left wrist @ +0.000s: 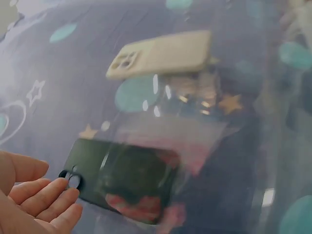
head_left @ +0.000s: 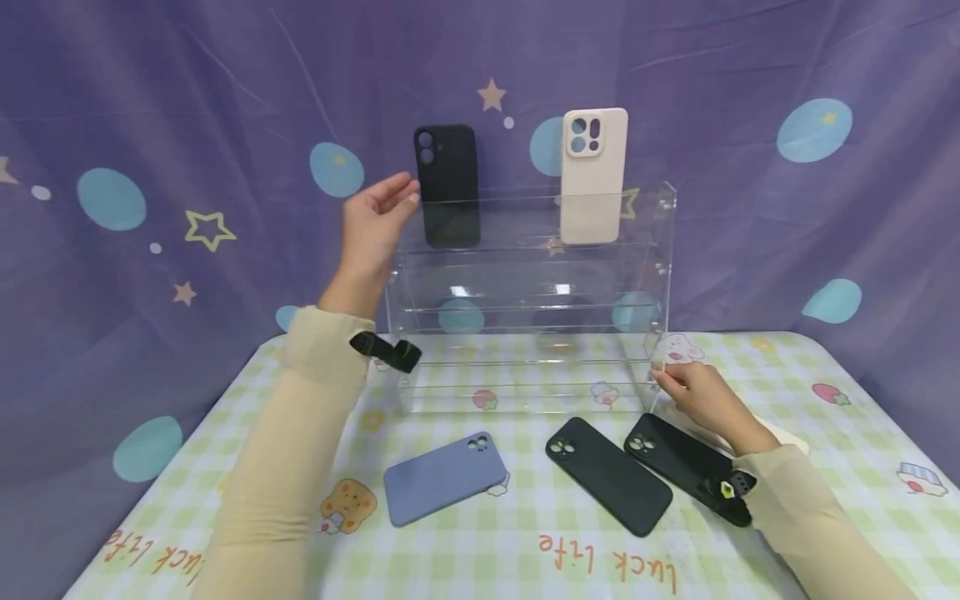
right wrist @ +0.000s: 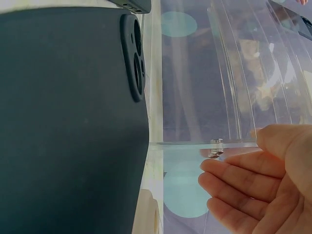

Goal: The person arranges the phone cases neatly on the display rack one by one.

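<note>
A clear acrylic tiered rack (head_left: 525, 292) stands on the table. On its top tier a black phone case (head_left: 453, 167) leans at the left and a cream phone case (head_left: 594, 167) at the right. My left hand (head_left: 378, 212) is raised beside the black case, its fingers near the camera cutouts and nothing in its grasp. Low on the rack's right side, my right hand (head_left: 701, 396) pinches the edge of the side panel (right wrist: 234, 144), thumb on one face and fingers on the other.
In front of the rack lie a blue phone case (head_left: 446, 479) and a dark phone case (head_left: 607, 475). Another dark case (head_left: 678, 462) lies under the right wrist, with a cream case (head_left: 787, 435) partly hidden behind that arm. A purple curtain (head_left: 187, 333) hangs behind the checked tablecloth (head_left: 517, 567).
</note>
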A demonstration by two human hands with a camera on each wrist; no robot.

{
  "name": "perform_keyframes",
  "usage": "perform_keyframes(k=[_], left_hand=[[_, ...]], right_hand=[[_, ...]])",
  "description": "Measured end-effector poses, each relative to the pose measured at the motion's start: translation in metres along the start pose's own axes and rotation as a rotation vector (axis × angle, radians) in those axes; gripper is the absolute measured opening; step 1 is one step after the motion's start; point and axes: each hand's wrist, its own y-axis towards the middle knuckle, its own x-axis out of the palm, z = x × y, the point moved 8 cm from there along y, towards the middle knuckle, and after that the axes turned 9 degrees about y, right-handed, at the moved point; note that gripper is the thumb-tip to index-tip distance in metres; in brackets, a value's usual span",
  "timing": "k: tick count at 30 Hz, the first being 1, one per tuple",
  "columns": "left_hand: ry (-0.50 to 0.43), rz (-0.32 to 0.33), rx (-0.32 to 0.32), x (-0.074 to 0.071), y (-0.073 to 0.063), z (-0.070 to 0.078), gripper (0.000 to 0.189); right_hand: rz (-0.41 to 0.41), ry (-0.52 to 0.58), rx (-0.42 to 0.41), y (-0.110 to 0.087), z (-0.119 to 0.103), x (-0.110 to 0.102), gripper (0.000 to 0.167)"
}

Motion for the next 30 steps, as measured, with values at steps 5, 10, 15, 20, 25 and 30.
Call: perform_keyframes(k=[5, 10, 15, 20, 25, 30], left_hand=[[0.066, -0.12, 0.034, 0.001, -0.035, -0.022, 0.039], [0.092, -0.21, 0.005, -0.001, -0.067, -0.047, 0.039], [0.13, -0.309, -0.074, 0.001, -0.102, -0.074, 0.039], [0.164, -0.385, -0.141, 0.004, -0.133, -0.105, 0.038], [0.172, -0.454, -0.247, 0.011, -0.164, -0.137, 0.037], [0.122, -0.514, -0.354, 0.02, -0.193, -0.166, 0.04]], right_hand=[[-0.004, 0.004, 0.005, 0.0, 0.004, 0.001, 0.042], [0.002, -0.007, 0.0, 0.0, 0.005, 0.002, 0.042], [0.01, -0.01, -0.005, 0.001, 0.003, 0.0, 0.042], [0.0, -0.008, 0.004, 0.001, 0.003, -0.001, 0.041], [0.005, -0.013, 0.004, 0.0, 0.003, -0.002, 0.041], [0.004, -0.004, 0.002, 0.0, 0.001, -0.001, 0.041]])
